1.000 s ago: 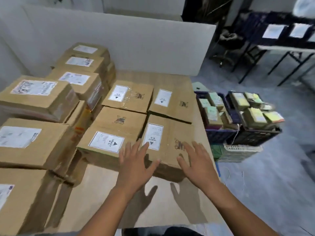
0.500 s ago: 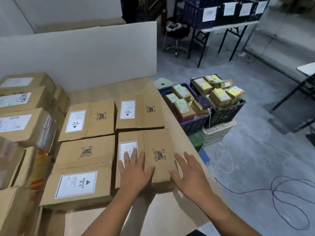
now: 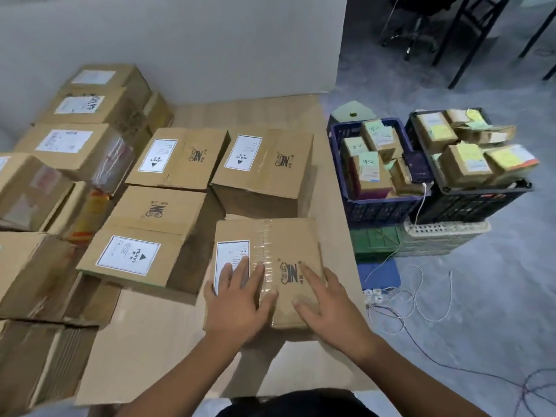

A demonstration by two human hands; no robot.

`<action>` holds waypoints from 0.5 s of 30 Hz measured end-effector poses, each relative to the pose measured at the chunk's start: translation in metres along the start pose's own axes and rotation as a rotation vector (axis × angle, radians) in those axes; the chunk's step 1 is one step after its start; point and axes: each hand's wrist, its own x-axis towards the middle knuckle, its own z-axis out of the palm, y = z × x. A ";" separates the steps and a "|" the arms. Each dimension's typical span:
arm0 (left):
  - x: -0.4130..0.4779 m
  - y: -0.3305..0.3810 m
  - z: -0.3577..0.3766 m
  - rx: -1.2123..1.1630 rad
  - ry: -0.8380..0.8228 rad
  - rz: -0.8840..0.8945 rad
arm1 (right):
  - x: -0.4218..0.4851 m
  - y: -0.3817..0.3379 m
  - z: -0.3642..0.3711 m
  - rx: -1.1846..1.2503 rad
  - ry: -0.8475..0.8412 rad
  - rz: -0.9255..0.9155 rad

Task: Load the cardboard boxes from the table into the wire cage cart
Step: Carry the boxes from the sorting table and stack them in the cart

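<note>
Pulled closer to the near table edge since half a second ago, and now parted by a gap from the brown labelled carton behind (image 3: 261, 167): the nearest brown cardboard box with a white label and clear tape over its seam (image 3: 270, 245). Resting on the pale brown table top (image 3: 144, 341), near its right front corner, just beside the flat brown carton marked HEAVY (image 3: 141, 245) on the left.

On its lid, the left hand (image 3: 237, 299), laid flat, fingers straight and a little spread, tips over the white label. Next to it the right hand (image 3: 328, 308), also flat and spread, fingers across the printed logo close to the right edge. No pinching, no curling round an edge yet, only pressing from above.

Probably heavy, judging from the HEAVY labels on the neighbours. Impossible to read the same word here, under the fingers. Stiff corrugated walls, sealed shut, so unlikely to fold. Smooth tape down the middle, likely slippery under a palm.

Better to take hold low on the two opposite sides, or under the bottom edge once brought a little over the table edge, not by the lid. Best kept close to the body when lifted.

No wire cage cart in view, only a blue plastic crate of small boxes (image 3: 376, 210) on the floor at the right.
</note>
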 end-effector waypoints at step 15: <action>-0.056 -0.014 0.031 -0.902 0.141 -0.236 | -0.001 0.034 -0.006 0.087 -0.083 -0.150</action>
